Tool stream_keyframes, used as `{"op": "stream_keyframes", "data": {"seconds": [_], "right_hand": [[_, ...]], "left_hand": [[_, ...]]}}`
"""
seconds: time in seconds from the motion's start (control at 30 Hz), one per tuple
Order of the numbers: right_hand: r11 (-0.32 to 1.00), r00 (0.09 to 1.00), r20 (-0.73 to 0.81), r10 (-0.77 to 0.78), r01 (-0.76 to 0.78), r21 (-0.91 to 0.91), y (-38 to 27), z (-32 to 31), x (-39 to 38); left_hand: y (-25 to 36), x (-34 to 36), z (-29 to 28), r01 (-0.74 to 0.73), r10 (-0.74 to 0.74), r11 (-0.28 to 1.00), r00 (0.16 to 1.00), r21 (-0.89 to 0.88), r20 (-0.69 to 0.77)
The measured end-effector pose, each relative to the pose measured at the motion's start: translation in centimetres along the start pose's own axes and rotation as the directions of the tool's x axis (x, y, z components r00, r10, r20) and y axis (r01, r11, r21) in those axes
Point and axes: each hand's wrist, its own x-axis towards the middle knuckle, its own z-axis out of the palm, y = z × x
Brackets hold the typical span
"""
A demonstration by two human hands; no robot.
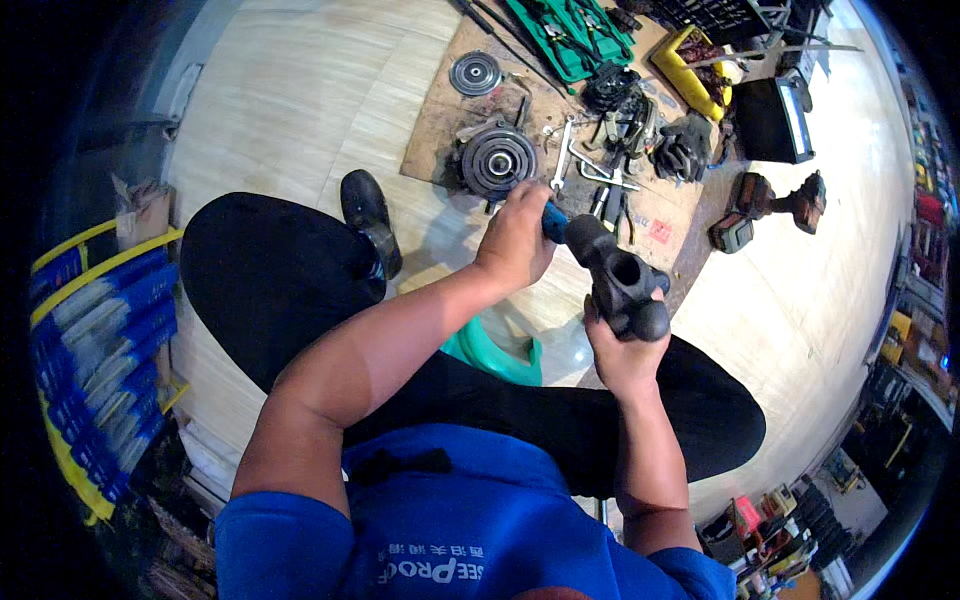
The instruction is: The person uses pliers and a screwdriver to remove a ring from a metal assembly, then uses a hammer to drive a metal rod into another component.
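A dark grey-black tool [622, 272] with rounded, knobbed ends and a ring-like opening is held in front of me; its exact kind is hard to make out. My right hand [628, 352] is closed around its near end. My left hand [516, 240] is closed on a blue cylindrical part [554, 221] that meets the tool's far end. Just beyond my left hand, a dark round machine part with a grooved pulley [498, 162] lies on a cardboard sheet [432, 140]. A combination wrench [562, 155] lies to the right of the pulley.
A loose pulley disc [475, 73], black gloves [683, 148], a green tool case [570, 38] and a yellow tray [690, 72] are farther off. Cordless power tools [765, 207] sit on the right floor. A green curved object [500, 355] is between my legs.
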Motion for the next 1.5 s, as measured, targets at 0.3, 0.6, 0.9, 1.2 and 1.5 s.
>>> {"op": "stream_keyframes", "data": {"seconds": [0.3, 0.6, 0.9, 1.2, 1.5], "right_hand": [[0.995, 0.999, 0.026, -0.037, 0.040, -0.087, -1.2, -0.5, -0.1], [0.995, 0.996, 0.084, -0.033, 0.041, -0.096, -1.3, -0.9, -0.6], [0.996, 0.994, 0.111, -0.002, 0.012, -0.093, -1.0, -0.3, -0.9], [0.997, 0.993, 0.108, 0.039, -0.031, -0.075, -0.8, -0.2, -0.8], [0.992, 0.991, 0.132, 0.007, 0.010, -0.123, -0.9, -0.5, -0.9]], "left_hand": [[0.6, -0.1, -0.4, 0.027, -0.027, 1.000, 0.999, 0.002, 0.035], [0.6, -0.8, -0.4, -0.064, 0.063, 0.998, 0.997, 0.027, 0.033], [0.1, -1.3, -1.1, -0.053, 0.051, 0.997, 0.998, 0.049, 0.042], [-0.2, -1.1, -1.1, 0.017, -0.021, 0.999, 0.995, 0.036, 0.093], [-0.3, -1.3, -0.8, -0.035, 0.026, 0.996, 0.994, 0.088, 0.103]]}}
